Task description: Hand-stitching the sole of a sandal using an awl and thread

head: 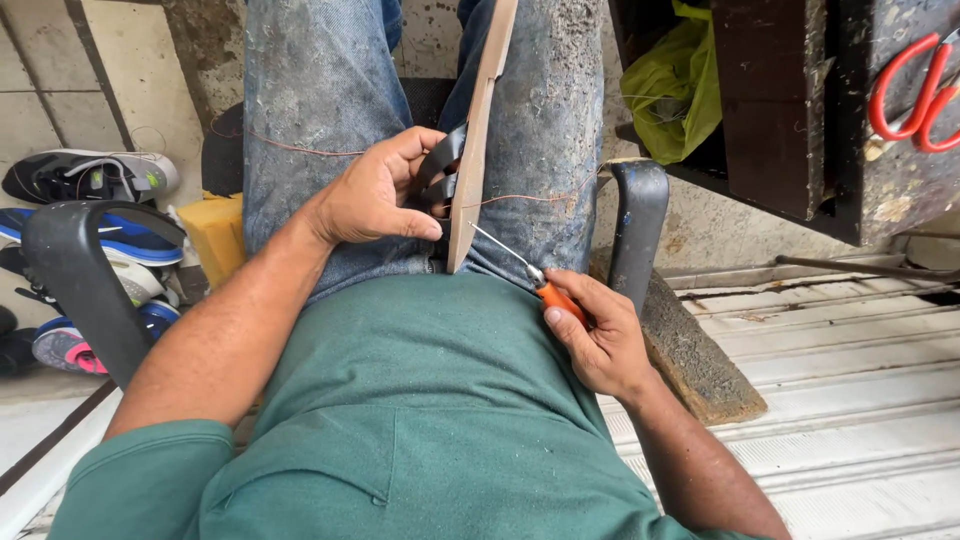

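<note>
Left hand [375,195] is gripping the sandal [470,150]; right hand [600,340] is pinching the orange-handled awl [530,272].
I am judging the stitching step is running; next, the needle tip needs pushing straight through the sole edge.

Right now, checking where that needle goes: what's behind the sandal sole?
Behind the sandal sole lie dark straps, gripped by the left hand. The awl tip's exit is hidden by the sole.

I take the yellow-green bag [675,90] as my landmark. Right of it, red-handled scissors [915,95] lie on a dark bench [790,120]. Far left of it, I see sneakers [95,175] on the floor, with a yellow block [215,235] just beside them.
</note>
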